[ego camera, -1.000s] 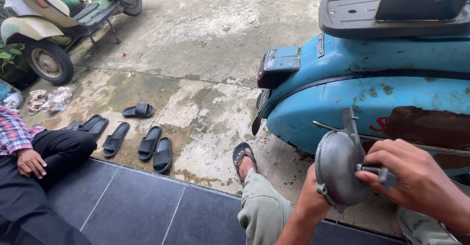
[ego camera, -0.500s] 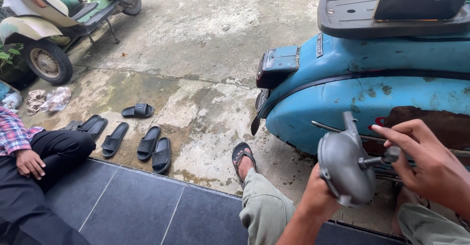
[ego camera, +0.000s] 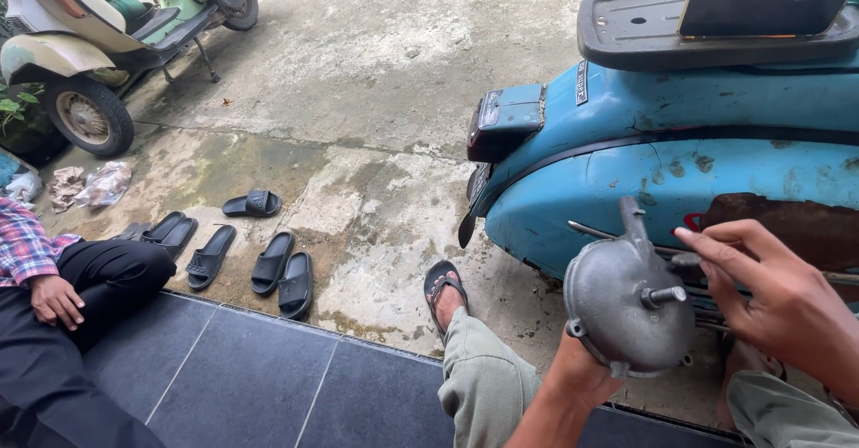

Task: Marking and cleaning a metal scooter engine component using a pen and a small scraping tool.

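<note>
Grip from below is kept on a round grey cast-metal cover (ego camera: pixel 626 309) with a protruding threaded stud by the left hand (ego camera: pixel 577 378), whose fingers are hidden behind it. Beside it, the right hand (ego camera: pixel 778 300) is held open, fingers spread and extended toward the stud, fingertips just short of it; half a second ago they were curled near it. Behind both hands a weathered blue scooter body (ego camera: pixel 662 144) is seen, with a small pale upright rectangular sticker (ego camera: pixel 581 82) near its dark tail light (ego camera: pixel 503 126).
</note>
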